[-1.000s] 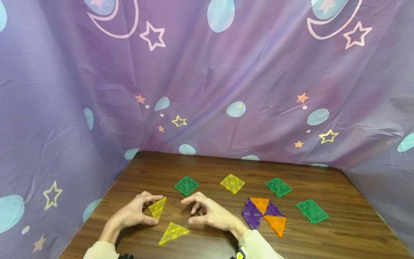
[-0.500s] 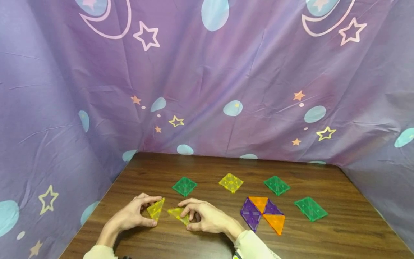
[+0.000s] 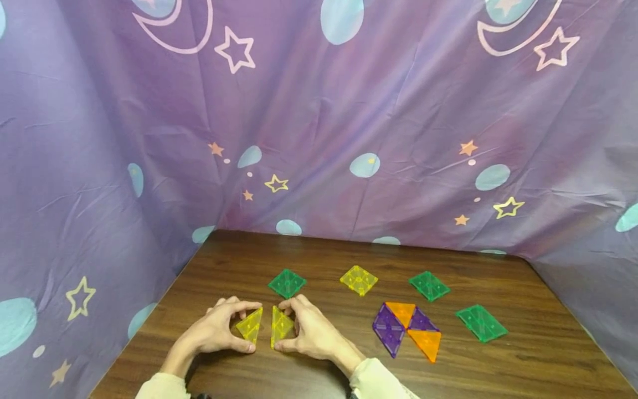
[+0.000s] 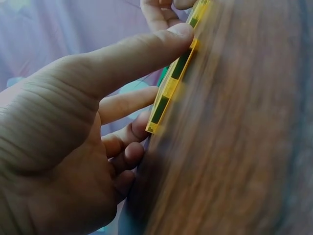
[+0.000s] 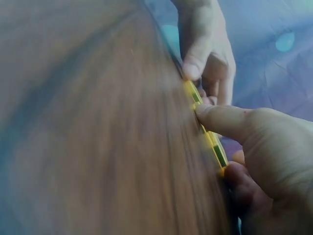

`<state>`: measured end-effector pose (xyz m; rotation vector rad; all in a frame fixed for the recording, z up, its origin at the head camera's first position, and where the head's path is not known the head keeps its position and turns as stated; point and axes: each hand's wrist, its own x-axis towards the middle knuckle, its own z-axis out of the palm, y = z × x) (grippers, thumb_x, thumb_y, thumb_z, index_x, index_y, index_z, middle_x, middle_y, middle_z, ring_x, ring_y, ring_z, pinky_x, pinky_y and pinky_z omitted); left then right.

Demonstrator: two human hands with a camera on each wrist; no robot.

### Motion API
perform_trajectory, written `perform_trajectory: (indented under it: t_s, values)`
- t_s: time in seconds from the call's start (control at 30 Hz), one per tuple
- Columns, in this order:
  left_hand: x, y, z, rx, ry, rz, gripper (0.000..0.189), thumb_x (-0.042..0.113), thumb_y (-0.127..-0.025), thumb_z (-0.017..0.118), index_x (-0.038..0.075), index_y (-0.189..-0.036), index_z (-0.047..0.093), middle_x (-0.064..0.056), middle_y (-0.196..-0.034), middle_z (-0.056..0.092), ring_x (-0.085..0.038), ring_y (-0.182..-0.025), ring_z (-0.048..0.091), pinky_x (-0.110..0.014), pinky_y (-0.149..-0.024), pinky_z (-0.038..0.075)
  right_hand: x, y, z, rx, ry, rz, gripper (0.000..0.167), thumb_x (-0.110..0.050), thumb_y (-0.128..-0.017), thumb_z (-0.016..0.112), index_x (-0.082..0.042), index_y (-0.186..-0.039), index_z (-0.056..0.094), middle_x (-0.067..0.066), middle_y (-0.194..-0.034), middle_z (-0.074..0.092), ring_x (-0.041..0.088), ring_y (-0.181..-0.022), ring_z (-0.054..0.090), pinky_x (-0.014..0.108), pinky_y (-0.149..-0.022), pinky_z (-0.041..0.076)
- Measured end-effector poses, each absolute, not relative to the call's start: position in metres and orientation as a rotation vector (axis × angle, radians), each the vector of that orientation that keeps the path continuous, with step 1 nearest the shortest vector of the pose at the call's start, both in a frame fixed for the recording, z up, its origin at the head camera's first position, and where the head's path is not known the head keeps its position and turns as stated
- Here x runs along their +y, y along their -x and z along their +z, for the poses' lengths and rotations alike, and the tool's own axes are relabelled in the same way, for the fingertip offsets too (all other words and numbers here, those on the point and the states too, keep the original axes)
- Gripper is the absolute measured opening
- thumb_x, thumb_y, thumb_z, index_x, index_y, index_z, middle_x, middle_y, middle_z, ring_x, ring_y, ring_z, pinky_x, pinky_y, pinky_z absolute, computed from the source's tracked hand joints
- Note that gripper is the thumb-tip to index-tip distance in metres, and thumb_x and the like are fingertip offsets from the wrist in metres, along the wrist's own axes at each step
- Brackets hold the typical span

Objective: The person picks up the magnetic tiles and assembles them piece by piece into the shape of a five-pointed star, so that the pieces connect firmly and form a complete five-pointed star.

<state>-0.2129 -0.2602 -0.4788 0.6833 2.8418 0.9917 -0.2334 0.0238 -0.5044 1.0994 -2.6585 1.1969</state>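
In the head view, two translucent yellow triangles sat on a brown wooden table [image 3: 269, 379], low and left of centre. The person's left hand [image 3: 216, 328] pinched the left triangle [image 3: 250, 327] by its edges, index finger on the far side, thumb on the near side. The right hand [image 3: 313, 333] pinched the right triangle [image 3: 281, 327] in the same way. The long edges faced each other across a narrow gap, a little wider at the near end, because the left triangle was slightly turned. To my eye, joining them neatly called for squaring those edges first, then closing the gap with an even, gentle slide. If the pieces were magnetic, a crooked approach could make them snap together out of line. Behind lay three green diamonds [image 3: 287, 284] and a yellow diamond [image 3: 359, 280]; off to the right, a cluster of purple and orange pieces [image 3: 388, 330].

In the left wrist view, the thumb pressed the left triangle's edge, which lay low along the wood; I couldn't tell whether it touched. Keeping it flat seemed wise.

In the right wrist view, the right thumb bore on its own triangle, the left hand just beyond. Fingertips kept clear of the facing edges would, I judged, avoid a pinch.
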Motion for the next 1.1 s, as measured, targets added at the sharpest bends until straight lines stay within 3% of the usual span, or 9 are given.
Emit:
perform_trajectory:
  t_s: [0.13, 0.37, 0.53, 0.6, 0.83, 1.1]
  values:
    - [-0.256, 0.214, -0.478, 2.852, -0.675, 0.96, 0.088, 0.045, -0.071, 0.104, 0.022, -0.149, 0.07, 0.007, -0.106, 0.057, -0.018, -0.102, 0.049, -0.043, -0.091, 0.038, 0.014, 0.228, -0.503, -2.712, -1.004, 1.112, 0.075, -0.037, -0.082, 0.101, -0.006, -0.142, 0.069, 0.0, -0.125, 0.065, 0.011, -0.112, 0.066, 0.033, -0.101, 0.059]
    - [-0.251, 0.215, -0.478, 2.852, -0.683, 0.959, 0.092, 0.047, -0.072, 0.104, 0.019, -0.151, 0.068, 0.006, -0.106, 0.057, -0.019, -0.101, 0.047, -0.041, -0.087, 0.035, 0.002, 0.223, -0.502, -2.768, -0.898, 0.959, 0.073, -0.048, -0.081, 0.1, -0.016, -0.14, 0.073, -0.008, -0.123, 0.065, 0.009, -0.105, 0.068, 0.036, -0.09, 0.06]
    - [-0.248, 0.213, -0.478, 2.864, -0.654, 0.933, 0.097, 0.049, -0.067, 0.106, 0.022, -0.152, 0.067, 0.005, -0.105, 0.056, -0.017, -0.1, 0.046, -0.039, -0.086, 0.035, 0.002, 0.224, -0.503, -2.763, -0.918, 0.982, 0.073, -0.049, -0.081, 0.1, -0.017, -0.14, 0.073, -0.009, -0.123, 0.066, 0.01, -0.109, 0.068, 0.039, -0.093, 0.061]
    - [-0.247, 0.212, -0.478, 2.865, -0.644, 0.936, 0.096, 0.049, -0.067, 0.106, 0.023, -0.151, 0.067, 0.005, -0.105, 0.056, -0.017, -0.099, 0.045, -0.039, -0.085, 0.035, 0.004, 0.226, -0.502, -2.763, -0.936, 1.052, 0.073, -0.046, -0.082, 0.1, -0.017, -0.142, 0.071, -0.006, -0.126, 0.066, 0.009, -0.11, 0.066, 0.037, -0.096, 0.059]
    - [-0.244, 0.214, -0.479, 2.874, -0.666, 0.954, 0.093, 0.05, -0.066, 0.106, 0.025, -0.147, 0.069, 0.005, -0.104, 0.055, -0.017, -0.099, 0.045, -0.038, -0.085, 0.033, 0.036, 0.232, -0.485, -2.689, -0.95, 1.392, 0.075, -0.03, -0.086, 0.098, -0.01, -0.15, 0.063, 0.012, -0.131, 0.063, 0.008, -0.084, 0.063, 0.024, -0.077, 0.056]
    - [-0.248, 0.211, -0.48, 2.885, -0.69, 0.956, 0.092, 0.051, -0.064, 0.106, 0.026, -0.145, 0.069, 0.005, -0.103, 0.055, -0.017, -0.098, 0.046, -0.038, -0.084, 0.033, 0.118, 0.244, -0.462, -2.612, -0.667, 1.429, 0.072, -0.027, -0.091, 0.095, -0.011, -0.152, 0.062, 0.02, -0.134, 0.065, 0.015, -0.093, 0.068, 0.028, -0.081, 0.059]
